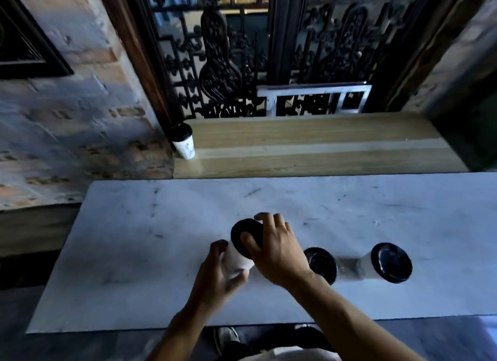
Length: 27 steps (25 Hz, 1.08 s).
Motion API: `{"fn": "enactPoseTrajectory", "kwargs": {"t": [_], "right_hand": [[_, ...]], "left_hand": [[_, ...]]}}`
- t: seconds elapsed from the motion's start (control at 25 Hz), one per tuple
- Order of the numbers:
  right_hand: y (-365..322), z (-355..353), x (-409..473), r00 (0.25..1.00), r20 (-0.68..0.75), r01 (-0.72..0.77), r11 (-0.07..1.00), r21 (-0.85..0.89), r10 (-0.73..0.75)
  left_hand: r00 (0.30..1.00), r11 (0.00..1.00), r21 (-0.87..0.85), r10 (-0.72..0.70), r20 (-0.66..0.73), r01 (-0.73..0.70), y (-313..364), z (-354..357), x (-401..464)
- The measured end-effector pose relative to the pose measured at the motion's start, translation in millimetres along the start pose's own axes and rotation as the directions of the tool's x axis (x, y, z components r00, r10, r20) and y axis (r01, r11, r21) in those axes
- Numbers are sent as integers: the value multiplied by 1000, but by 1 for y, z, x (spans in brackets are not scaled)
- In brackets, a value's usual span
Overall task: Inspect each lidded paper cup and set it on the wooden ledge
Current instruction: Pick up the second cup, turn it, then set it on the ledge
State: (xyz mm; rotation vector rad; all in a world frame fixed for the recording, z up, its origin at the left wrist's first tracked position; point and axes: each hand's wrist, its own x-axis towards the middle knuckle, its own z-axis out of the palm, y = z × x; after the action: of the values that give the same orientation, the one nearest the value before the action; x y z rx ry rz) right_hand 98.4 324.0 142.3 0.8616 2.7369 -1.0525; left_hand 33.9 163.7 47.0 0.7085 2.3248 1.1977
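Head view: left hand point(215, 274) wraps the paper cup point(236, 261) wall, right hand point(277, 250) fingers clamp its black lid point(246, 235). Likely light, crushable; grip low, gently.

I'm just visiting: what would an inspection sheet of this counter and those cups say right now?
Surface: white marble counter, faint marks.
Job's things: held cup tilted above the counter; two lidded cups standing to its right; one cup on the wooden ledge, left end.
Clutter: nothing seen.
Grips: left hand around the held cup's body; right hand on its black lid.
Cables: nothing seen.
Surroundings: brick wall, ornate iron grille.
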Motion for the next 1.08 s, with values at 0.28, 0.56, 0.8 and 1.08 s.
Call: {"fn": "enactPoseTrajectory", "kwargs": {"t": [0.28, 0.56, 0.8, 1.08], "right_hand": [[-23, -3, 19, 979, 132, -203, 857, 473, 158], [-12, 13, 11, 959, 202, -281, 588, 759, 198], [-13, 6, 6, 971, 159, -237, 688, 686, 176], [-7, -14, 8, 969, 203, -245, 404, 881, 144]], "left_hand": [[999, 881, 472, 37, -11, -28, 58, -61, -7], [992, 657, 744, 93, 83, -124, 82, -64, -8], [985, 617, 768, 94, 146, -173, 94, -61, -3], [999, 941, 335, -54, -4, 52, 101, -50, -4]]}}
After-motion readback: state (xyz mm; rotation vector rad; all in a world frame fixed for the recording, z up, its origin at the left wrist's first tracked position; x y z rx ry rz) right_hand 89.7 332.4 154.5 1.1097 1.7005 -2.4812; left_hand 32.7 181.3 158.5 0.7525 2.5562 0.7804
